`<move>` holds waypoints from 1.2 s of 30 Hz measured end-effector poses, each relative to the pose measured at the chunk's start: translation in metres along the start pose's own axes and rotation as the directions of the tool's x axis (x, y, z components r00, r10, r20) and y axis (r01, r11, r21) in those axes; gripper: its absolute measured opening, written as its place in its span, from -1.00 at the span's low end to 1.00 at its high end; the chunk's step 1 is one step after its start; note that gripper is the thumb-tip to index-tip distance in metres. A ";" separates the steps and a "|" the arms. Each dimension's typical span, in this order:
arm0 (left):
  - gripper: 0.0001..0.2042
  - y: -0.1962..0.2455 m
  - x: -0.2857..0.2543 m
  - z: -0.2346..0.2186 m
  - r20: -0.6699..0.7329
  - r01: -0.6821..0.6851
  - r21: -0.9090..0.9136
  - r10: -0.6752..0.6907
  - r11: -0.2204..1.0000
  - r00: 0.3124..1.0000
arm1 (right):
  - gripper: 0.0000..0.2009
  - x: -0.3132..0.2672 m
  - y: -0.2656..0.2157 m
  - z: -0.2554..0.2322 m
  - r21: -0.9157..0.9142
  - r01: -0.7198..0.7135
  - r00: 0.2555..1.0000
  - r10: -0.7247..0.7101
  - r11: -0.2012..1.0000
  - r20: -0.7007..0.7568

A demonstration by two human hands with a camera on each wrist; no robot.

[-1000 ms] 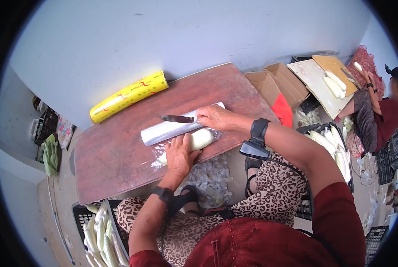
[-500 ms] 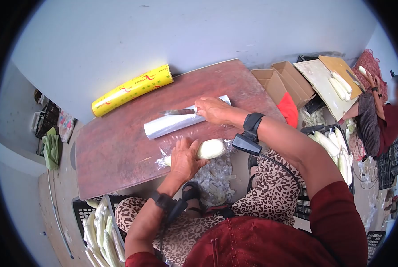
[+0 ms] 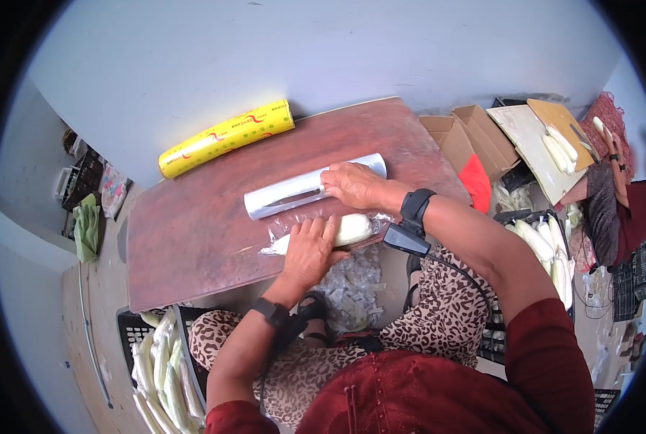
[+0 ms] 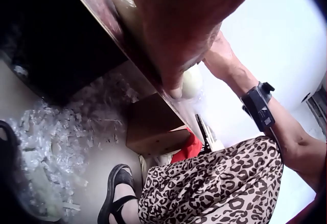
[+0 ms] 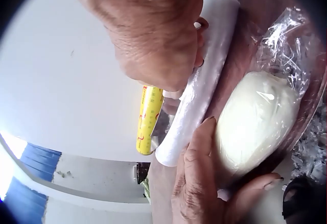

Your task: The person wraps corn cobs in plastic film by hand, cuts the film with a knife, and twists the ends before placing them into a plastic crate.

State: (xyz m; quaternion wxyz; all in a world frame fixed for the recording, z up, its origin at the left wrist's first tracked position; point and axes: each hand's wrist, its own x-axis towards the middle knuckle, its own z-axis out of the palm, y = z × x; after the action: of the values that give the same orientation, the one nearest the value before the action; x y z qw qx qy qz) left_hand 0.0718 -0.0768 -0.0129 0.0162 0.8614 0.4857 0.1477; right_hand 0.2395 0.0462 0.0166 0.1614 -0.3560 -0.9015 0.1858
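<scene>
A long, smooth, pale vegetable [image 3: 355, 229] lies near the front edge of the red-brown table [image 3: 185, 239], wrapped in clear cling film [image 5: 286, 40] that crinkles past its ends. My left hand [image 3: 310, 249] grips it, fingers over the top and thumb on the near side, hiding its middle. Just behind it lies a roll of cling film [image 3: 265, 205]. In my right hand [image 3: 355, 184] is a knife [image 3: 297, 198], its blade pointing left along the top of the roll. The right wrist view shows the knife handle mostly hidden inside that hand.
A yellow printed roll [image 3: 225, 139] lies at the table's back edge by the wall. Crates of pale vegetables stand at left [image 3: 165, 369] and right [image 3: 543, 242]. Film scraps [image 3: 348, 289] litter the floor below. Beyond a cardboard box [image 3: 475, 141], another person [image 3: 630, 210] sits at right.
The wrapped vegetable has come away from the roll toward the table's front edge under my left hand. My right hand's knife has come down from above the roll to lie along it.
</scene>
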 end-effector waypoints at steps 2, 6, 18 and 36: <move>-0.28 -0.003 0.001 0.004 0.025 0.009 0.021 -0.010 1.000 1.000 | -0.87 0.002 -0.003 0.003 -0.050 -0.008 1.000 0.009 0.999 0.013; -0.29 -0.008 0.001 0.011 0.040 0.013 0.006 -0.013 1.000 0.999 | -0.87 0.006 -0.007 0.001 -0.085 -0.031 0.999 0.033 0.996 0.016; -0.40 0.008 -0.015 -0.015 0.200 0.053 -0.198 -0.013 0.979 0.980 | -0.87 0.013 -0.009 0.003 -0.141 -0.029 1.000 0.030 0.990 0.005; -0.39 0.009 -0.065 0.025 0.765 0.743 -0.643 0.102 0.185 0.636 | -0.85 0.015 0.023 -0.015 0.185 -0.026 0.991 0.050 0.982 -0.124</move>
State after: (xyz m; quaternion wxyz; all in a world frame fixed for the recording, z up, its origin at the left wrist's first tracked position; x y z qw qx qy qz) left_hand 0.0548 -0.1329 -0.0510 0.7299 0.5168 0.4404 0.0784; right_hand 0.2485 0.0759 0.0217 0.2475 -0.3680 -0.8614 0.2476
